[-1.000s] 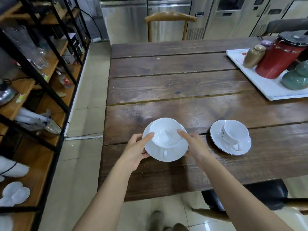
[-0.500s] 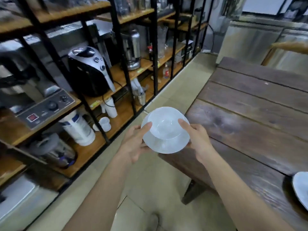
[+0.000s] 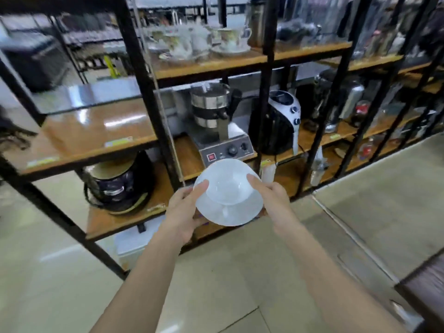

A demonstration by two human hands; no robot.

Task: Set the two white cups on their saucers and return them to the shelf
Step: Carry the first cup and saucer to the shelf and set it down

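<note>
The view has swung away from the wooden table (image 3: 425, 282), which now shows only as a dark corner at about 4 o'clock, and the shelf (image 3: 252, 60) fills the upper half of the picture. The white cup (image 3: 228, 182) sits on its saucer (image 3: 230, 212), and both are lifted in the air in front of the shelf, near the centre of the view, no longer resting on the table. The left hand (image 3: 182, 215) holds the saucer edge from 9 o'clock with the thumb on the cup rim, and the right hand (image 3: 274, 200) does the same from 3 o'clock; both are closed on the set. I judge this means the first cup is on its way to the shelf, while the second cup is out of sight and is not yet returned.

At 12 o'clock, on the upper board, stand other patterned cups (image 3: 230, 38) with saucers, though blur makes them hard to read; this is perhaps the place for the set. Directly behind the cup stands a steel machine (image 3: 216, 123) with a red switch, and at 1 o'clock a black and white appliance (image 3: 278, 121). A black pot (image 3: 117, 183) is at 9 o'clock on the low board. The black upright posts (image 3: 141, 75) cross the way in, so the set must pass between them.
</note>
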